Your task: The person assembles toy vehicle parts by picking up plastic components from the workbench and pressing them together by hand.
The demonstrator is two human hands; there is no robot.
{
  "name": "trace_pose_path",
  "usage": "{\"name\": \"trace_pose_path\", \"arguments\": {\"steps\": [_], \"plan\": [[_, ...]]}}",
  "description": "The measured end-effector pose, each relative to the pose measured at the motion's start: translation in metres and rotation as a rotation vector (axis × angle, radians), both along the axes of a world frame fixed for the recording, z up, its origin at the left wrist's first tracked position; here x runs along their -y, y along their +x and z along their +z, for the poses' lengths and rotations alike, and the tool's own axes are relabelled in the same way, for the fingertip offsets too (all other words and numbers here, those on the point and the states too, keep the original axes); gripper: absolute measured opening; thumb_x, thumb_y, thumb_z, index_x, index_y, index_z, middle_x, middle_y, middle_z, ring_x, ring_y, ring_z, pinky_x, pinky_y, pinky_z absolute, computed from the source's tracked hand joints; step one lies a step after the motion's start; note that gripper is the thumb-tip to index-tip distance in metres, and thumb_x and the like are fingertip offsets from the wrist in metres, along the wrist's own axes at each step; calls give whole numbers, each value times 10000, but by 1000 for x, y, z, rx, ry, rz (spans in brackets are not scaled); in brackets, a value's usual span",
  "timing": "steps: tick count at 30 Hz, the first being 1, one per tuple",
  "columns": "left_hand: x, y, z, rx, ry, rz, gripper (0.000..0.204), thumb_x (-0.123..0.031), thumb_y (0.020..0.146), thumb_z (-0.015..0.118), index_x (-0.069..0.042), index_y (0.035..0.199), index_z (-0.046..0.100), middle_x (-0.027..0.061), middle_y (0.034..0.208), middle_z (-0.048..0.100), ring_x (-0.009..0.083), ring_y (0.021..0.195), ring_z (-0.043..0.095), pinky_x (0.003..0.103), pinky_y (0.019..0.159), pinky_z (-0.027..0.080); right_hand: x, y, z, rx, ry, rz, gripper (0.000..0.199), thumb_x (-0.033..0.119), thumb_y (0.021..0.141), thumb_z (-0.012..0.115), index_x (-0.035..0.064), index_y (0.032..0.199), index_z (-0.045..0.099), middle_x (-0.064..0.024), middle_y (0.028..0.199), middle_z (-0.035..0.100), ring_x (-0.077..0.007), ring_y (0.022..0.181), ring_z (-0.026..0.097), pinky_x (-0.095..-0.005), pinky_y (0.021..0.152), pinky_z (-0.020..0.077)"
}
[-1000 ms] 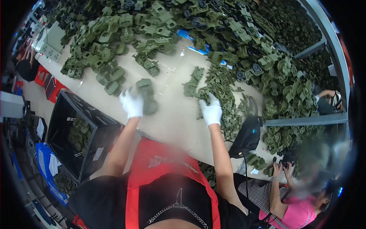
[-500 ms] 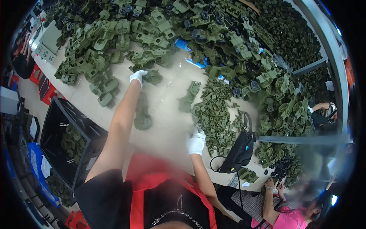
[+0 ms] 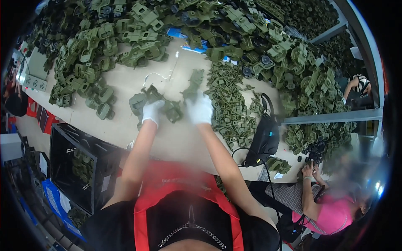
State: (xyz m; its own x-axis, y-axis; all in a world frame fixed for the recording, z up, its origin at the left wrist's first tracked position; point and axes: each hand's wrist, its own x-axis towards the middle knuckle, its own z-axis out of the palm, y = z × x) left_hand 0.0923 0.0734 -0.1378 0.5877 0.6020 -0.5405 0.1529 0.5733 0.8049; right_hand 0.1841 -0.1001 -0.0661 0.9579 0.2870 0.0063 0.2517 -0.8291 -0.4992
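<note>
My left hand point(image 3: 153, 112), in a white glove, is closed on a dark green plastic toy vehicle body point(image 3: 172, 111), which sticks out to its right. Another green vehicle body point(image 3: 136, 103) lies at the left of that hand, partly hidden by it. Across from it, my right hand point(image 3: 200, 110), also gloved, reaches over the near end of a long green vehicle part point(image 3: 194, 80) on the table. Its fingers are smeared by motion, so I cannot see whether they grip that part.
Heaped green vehicle bodies point(image 3: 94, 62) cover the table's far side. Small green pieces point(image 3: 228, 100) are piled right of my hands, beside a black bag point(image 3: 266, 140). A black crate point(image 3: 98, 167) stands at the left. A co-worker in pink point(image 3: 331, 213) handles black parts at the right.
My left hand has drawn the vehicle body nearer from the far heap. My right hand has moved forward from the table's near side to the long green part. The whole view has shifted.
</note>
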Motion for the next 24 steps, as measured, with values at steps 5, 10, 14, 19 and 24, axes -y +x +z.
{"name": "trace_pose_path", "arguments": {"steps": [5,10,14,19,24], "plan": [[36,-25,-36,-183,123,-186,621,-130,727,782,110,1230,506,180,1159,606,233,1018,585,324,882,463,-45,46,-20,-277,-4,-212,621,370,758,727,7,1219,524,-238,1094,613,-357,1069,592,-434,892,491],[50,-50,21,-181,550,-202,614,-117,782,748,51,1306,475,146,1200,582,217,1043,574,312,920,453,-10,90,-48,-663,670,-379,447,318,858,590,63,1223,547,-132,1040,655,-281,947,634,-428,888,479],[40,-57,99,-9,971,-126,468,-110,779,714,9,1202,554,139,1159,547,232,999,578,340,864,482,43,63,42,-1273,1218,-284,288,289,912,532,137,1146,605,-51,992,650,-242,917,626,-522,845,478],[40,-17,226,137,1435,-776,588,-171,777,722,-11,1299,506,173,1276,537,305,1148,548,346,958,446,83,43,62,-1277,673,134,433,324,881,559,105,1253,547,-66,1181,599,-218,1089,570,-440,916,456],[64,11,175,203,142,-1351,879,-113,735,790,-17,1452,291,169,1306,527,213,1056,607,367,926,497,75,26,23,-1342,747,533,324,218,917,528,12,1144,632,-77,1192,616,-176,1141,541,-303,1027,375]]}}
